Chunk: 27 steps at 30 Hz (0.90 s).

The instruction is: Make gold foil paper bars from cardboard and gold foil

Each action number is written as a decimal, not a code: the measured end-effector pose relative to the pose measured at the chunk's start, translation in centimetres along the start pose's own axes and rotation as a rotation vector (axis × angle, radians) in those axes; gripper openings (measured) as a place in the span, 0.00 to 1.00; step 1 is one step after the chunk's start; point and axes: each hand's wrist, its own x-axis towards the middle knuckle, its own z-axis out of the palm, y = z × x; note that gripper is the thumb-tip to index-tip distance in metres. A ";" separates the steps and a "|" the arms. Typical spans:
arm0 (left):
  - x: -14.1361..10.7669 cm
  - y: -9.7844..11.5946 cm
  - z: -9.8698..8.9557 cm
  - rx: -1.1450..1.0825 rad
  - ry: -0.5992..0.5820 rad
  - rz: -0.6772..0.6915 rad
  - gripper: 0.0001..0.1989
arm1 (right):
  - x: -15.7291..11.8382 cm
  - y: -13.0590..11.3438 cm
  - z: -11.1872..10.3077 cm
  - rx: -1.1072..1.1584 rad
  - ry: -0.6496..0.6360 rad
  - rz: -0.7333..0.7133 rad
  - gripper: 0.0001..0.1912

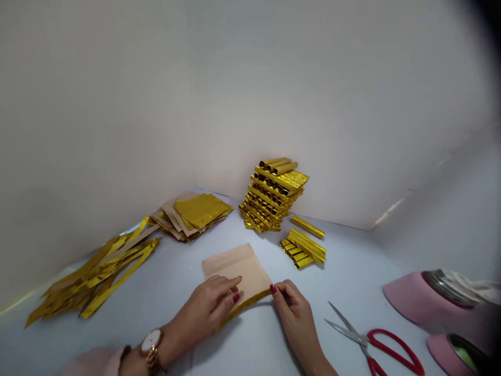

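A square sheet of gold-backed paper [254, 266] lies with its plain tan side up, its near edge turned up to show a gold strip. My left hand [213, 305], a watch [152, 342] at its wrist, grips that near edge toward the left, thumb and forefinger on the tan side. At the right corner my right hand [293, 305] pinches the same edge between thumb and fingers. Some fingertips are hidden behind the paper and the hands. Red-handled scissors [364, 339] lie spread on the table to the right of my right hand.
Gold paper tubes [274, 198] stand in a crisscross stack by the wall. Several loose tubes [303, 248] lie before it. Gold sheets [203, 211] are piled at back left, beside cut gold strips [102, 277]. Two pink tape dispensers [410, 297] sit at right.
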 end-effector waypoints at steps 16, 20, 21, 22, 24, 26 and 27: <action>-3.8 -1.0 -6.9 0.370 0.407 -0.264 0.15 | -0.9 1.2 0.0 0.032 -0.083 -0.110 0.14; -5.4 -3.5 -11.7 0.598 0.553 -0.401 0.14 | -0.9 1.8 0.1 0.032 -0.119 -0.105 0.15; -5.5 -3.9 -12.1 0.646 0.568 -0.420 0.14 | -0.9 1.7 0.2 0.037 -0.129 -0.103 0.15; -5.4 -4.2 -12.0 0.687 0.583 -0.431 0.15 | -0.9 1.7 0.3 0.041 -0.134 -0.094 0.15; -4.8 -4.2 -10.6 0.729 0.570 -0.409 0.18 | -0.9 1.4 0.5 0.047 -0.126 -0.065 0.15; -3.8 -3.5 -7.7 0.718 0.490 -0.319 0.19 | -1.0 0.9 0.6 0.056 -0.087 -0.036 0.16; -3.3 -2.9 -6.0 0.699 0.432 -0.258 0.19 | -1.0 0.6 0.6 0.060 -0.062 -0.025 0.16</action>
